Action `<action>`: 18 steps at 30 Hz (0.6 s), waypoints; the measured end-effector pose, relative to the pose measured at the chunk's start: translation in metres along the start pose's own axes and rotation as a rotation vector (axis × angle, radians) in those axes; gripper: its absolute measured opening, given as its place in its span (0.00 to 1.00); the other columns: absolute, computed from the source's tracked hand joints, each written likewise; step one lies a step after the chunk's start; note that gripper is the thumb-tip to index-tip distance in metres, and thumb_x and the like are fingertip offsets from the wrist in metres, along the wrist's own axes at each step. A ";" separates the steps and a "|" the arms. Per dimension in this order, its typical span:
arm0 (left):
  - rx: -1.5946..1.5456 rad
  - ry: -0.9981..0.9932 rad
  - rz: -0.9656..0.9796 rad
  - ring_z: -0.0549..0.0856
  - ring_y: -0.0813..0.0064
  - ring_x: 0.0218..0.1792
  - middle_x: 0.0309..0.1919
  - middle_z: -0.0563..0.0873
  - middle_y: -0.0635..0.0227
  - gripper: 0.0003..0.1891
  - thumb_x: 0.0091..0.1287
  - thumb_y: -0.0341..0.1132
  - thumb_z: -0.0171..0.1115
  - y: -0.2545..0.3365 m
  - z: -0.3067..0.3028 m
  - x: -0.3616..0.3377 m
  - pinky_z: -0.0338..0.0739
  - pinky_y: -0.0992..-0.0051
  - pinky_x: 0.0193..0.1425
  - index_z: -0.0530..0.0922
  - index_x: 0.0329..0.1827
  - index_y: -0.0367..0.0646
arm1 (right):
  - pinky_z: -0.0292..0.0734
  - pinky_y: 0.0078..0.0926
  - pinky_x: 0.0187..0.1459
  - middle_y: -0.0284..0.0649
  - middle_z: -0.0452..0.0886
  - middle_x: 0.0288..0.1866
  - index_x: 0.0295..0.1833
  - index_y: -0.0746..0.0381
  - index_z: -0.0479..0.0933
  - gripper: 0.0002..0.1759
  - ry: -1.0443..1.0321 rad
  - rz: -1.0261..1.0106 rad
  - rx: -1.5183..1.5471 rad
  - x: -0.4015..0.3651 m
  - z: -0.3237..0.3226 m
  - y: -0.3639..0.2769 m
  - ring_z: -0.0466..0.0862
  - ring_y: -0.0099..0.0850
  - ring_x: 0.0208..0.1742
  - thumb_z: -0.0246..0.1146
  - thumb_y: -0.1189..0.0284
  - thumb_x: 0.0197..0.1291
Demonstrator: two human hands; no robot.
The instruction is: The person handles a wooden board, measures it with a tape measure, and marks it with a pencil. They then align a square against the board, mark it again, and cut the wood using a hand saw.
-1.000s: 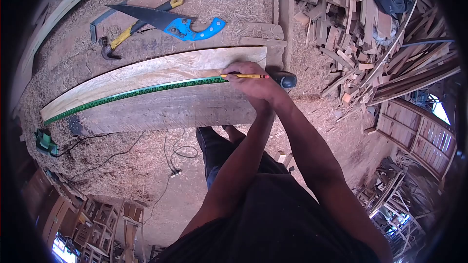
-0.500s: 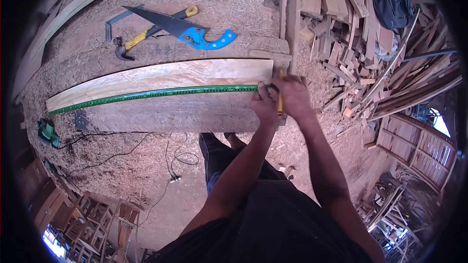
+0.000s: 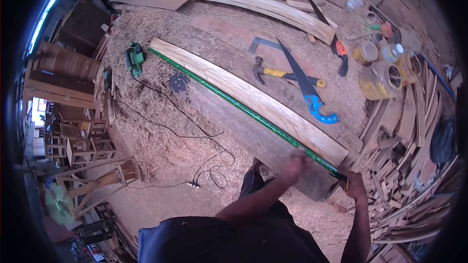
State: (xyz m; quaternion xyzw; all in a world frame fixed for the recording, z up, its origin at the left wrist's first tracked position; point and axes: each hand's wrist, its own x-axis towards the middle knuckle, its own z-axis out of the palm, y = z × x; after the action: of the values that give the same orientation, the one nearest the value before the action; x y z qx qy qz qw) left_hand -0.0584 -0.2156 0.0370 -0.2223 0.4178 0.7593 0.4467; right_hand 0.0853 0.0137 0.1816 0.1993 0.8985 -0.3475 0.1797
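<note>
A pale curved board (image 3: 243, 95) lies on a wide rough plank (image 3: 234, 122). Along the board's near edge stretches a green measuring tape (image 3: 243, 111). My right hand (image 3: 356, 185) is closed around the dark tape case at the tape's right end, and a yellow pencil (image 3: 347, 185) shows beside its fingers. Motion blurs my left hand (image 3: 294, 164), which is just below the tape near the board's right part; its fingers cannot be made out. Beyond the board are a blue-handled saw (image 3: 301, 78), a hammer (image 3: 287, 74) and a metal square (image 3: 265, 44).
A green power tool (image 3: 134, 59) sits at the left among shavings, its cord trailing over the floor. Another curved beam (image 3: 253, 4) lies at the back. An orange-handled saw (image 3: 340, 51) and a yellow container (image 3: 378, 82) are at the right, above piled offcuts (image 3: 390, 185).
The view has turned, so the board now slants down to the right. My left hand has moved away from the tape's right end, while my right hand is now at the case.
</note>
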 end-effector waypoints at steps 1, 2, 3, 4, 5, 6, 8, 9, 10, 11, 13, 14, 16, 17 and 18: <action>0.001 0.019 0.091 0.87 0.73 0.33 0.35 0.87 0.67 0.18 0.89 0.51 0.55 0.037 -0.015 0.006 0.85 0.68 0.37 0.81 0.48 0.46 | 0.86 0.42 0.53 0.49 0.93 0.42 0.62 0.56 0.89 0.28 0.036 -0.013 -0.026 -0.003 -0.002 -0.004 0.93 0.49 0.48 0.73 0.79 0.53; 0.070 0.057 0.136 0.88 0.72 0.33 0.35 0.87 0.65 0.17 0.90 0.49 0.54 0.078 -0.031 0.010 0.87 0.67 0.39 0.80 0.49 0.45 | 0.85 0.43 0.53 0.49 0.92 0.41 0.61 0.57 0.89 0.27 0.075 -0.024 -0.051 -0.003 -0.002 -0.006 0.93 0.49 0.47 0.72 0.79 0.52; 0.137 0.099 0.176 0.88 0.71 0.33 0.35 0.87 0.64 0.15 0.90 0.46 0.53 0.117 -0.042 0.014 0.88 0.65 0.41 0.79 0.49 0.44 | 0.84 0.43 0.53 0.49 0.92 0.41 0.60 0.57 0.90 0.26 0.097 -0.039 -0.115 -0.006 0.000 -0.004 0.92 0.49 0.46 0.72 0.79 0.52; -0.057 0.175 0.288 0.89 0.69 0.34 0.37 0.88 0.61 0.14 0.90 0.43 0.51 0.148 -0.048 0.029 0.89 0.64 0.41 0.77 0.50 0.42 | 0.82 0.43 0.54 0.49 0.92 0.41 0.59 0.58 0.90 0.25 0.120 -0.053 -0.180 -0.008 0.001 -0.001 0.92 0.48 0.45 0.71 0.79 0.51; -0.253 0.249 0.398 0.89 0.67 0.34 0.38 0.88 0.59 0.12 0.91 0.39 0.50 0.178 -0.053 0.042 0.91 0.62 0.41 0.75 0.51 0.40 | 0.81 0.43 0.55 0.49 0.92 0.40 0.57 0.58 0.90 0.25 0.144 -0.066 -0.243 -0.008 0.001 0.000 0.91 0.48 0.44 0.71 0.79 0.50; -0.260 0.248 0.468 0.90 0.65 0.36 0.41 0.89 0.56 0.10 0.90 0.36 0.49 0.207 -0.055 0.044 0.92 0.61 0.42 0.74 0.53 0.38 | 0.77 0.41 0.56 0.48 0.91 0.39 0.55 0.58 0.90 0.24 0.177 -0.070 -0.225 -0.011 -0.002 -0.011 0.90 0.47 0.41 0.70 0.79 0.50; -0.216 0.291 0.502 0.92 0.62 0.39 0.45 0.89 0.54 0.08 0.90 0.32 0.47 0.245 -0.061 0.049 0.94 0.59 0.45 0.72 0.57 0.36 | 0.76 0.41 0.58 0.47 0.90 0.38 0.56 0.59 0.90 0.23 0.232 -0.054 -0.201 -0.014 -0.003 -0.020 0.90 0.47 0.41 0.70 0.79 0.50; -0.165 0.332 0.467 0.92 0.61 0.42 0.46 0.89 0.54 0.08 0.90 0.31 0.47 0.258 -0.062 0.053 0.95 0.59 0.48 0.72 0.59 0.36 | 0.76 0.41 0.58 0.47 0.90 0.37 0.56 0.59 0.90 0.23 0.262 -0.042 -0.189 -0.014 -0.003 -0.024 0.90 0.46 0.41 0.70 0.79 0.51; -0.112 0.373 0.429 0.93 0.60 0.45 0.47 0.89 0.55 0.09 0.90 0.31 0.46 0.266 -0.062 0.058 0.95 0.58 0.52 0.72 0.61 0.35 | 0.76 0.41 0.58 0.47 0.90 0.37 0.55 0.60 0.90 0.23 0.289 -0.034 -0.200 -0.014 -0.002 -0.030 0.89 0.46 0.41 0.70 0.79 0.51; -0.117 0.368 0.433 0.93 0.59 0.45 0.47 0.89 0.55 0.09 0.90 0.31 0.46 0.271 -0.062 0.061 0.95 0.58 0.51 0.72 0.61 0.36 | 0.76 0.42 0.58 0.47 0.90 0.37 0.55 0.60 0.90 0.22 0.316 -0.024 -0.212 -0.013 0.000 -0.037 0.89 0.46 0.40 0.70 0.79 0.52; -0.128 0.361 0.441 0.93 0.59 0.45 0.48 0.89 0.56 0.08 0.90 0.31 0.46 0.279 -0.062 0.069 0.95 0.59 0.51 0.72 0.61 0.36 | 0.76 0.42 0.59 0.47 0.89 0.37 0.55 0.61 0.90 0.22 0.344 -0.007 -0.212 -0.010 0.003 -0.042 0.88 0.47 0.40 0.70 0.80 0.52; -0.130 0.357 0.439 0.93 0.59 0.45 0.48 0.89 0.56 0.08 0.90 0.31 0.47 0.282 -0.064 0.073 0.95 0.59 0.51 0.72 0.61 0.37 | 0.75 0.42 0.59 0.47 0.89 0.38 0.56 0.61 0.90 0.22 0.343 -0.004 -0.203 -0.007 0.005 -0.043 0.88 0.47 0.41 0.70 0.80 0.52; -0.132 0.355 0.410 0.94 0.59 0.45 0.49 0.90 0.56 0.08 0.90 0.31 0.46 0.286 -0.065 0.077 0.95 0.59 0.51 0.72 0.62 0.38 | 0.75 0.43 0.62 0.48 0.90 0.42 0.58 0.60 0.89 0.24 0.353 0.028 -0.207 -0.001 0.008 -0.041 0.87 0.48 0.45 0.70 0.80 0.52; -0.130 0.353 0.394 0.94 0.59 0.46 0.50 0.90 0.55 0.08 0.90 0.31 0.46 0.289 -0.064 0.078 0.95 0.59 0.51 0.72 0.62 0.38 | 0.75 0.44 0.64 0.48 0.90 0.45 0.60 0.59 0.88 0.26 0.361 0.060 -0.220 0.000 0.011 -0.039 0.87 0.49 0.49 0.71 0.80 0.51; -0.128 0.350 0.390 0.94 0.59 0.46 0.51 0.90 0.55 0.08 0.90 0.31 0.47 0.291 -0.064 0.078 0.95 0.60 0.51 0.72 0.62 0.38 | 0.75 0.45 0.66 0.48 0.90 0.49 0.61 0.58 0.88 0.28 0.367 0.093 -0.233 -0.001 0.012 -0.038 0.86 0.49 0.52 0.71 0.80 0.51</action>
State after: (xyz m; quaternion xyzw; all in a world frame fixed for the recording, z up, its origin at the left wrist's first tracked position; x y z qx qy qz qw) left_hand -0.3513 -0.3038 0.0725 -0.2932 0.4747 0.8058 0.1983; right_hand 0.0699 -0.0205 0.1940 0.2785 0.9400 -0.1903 0.0508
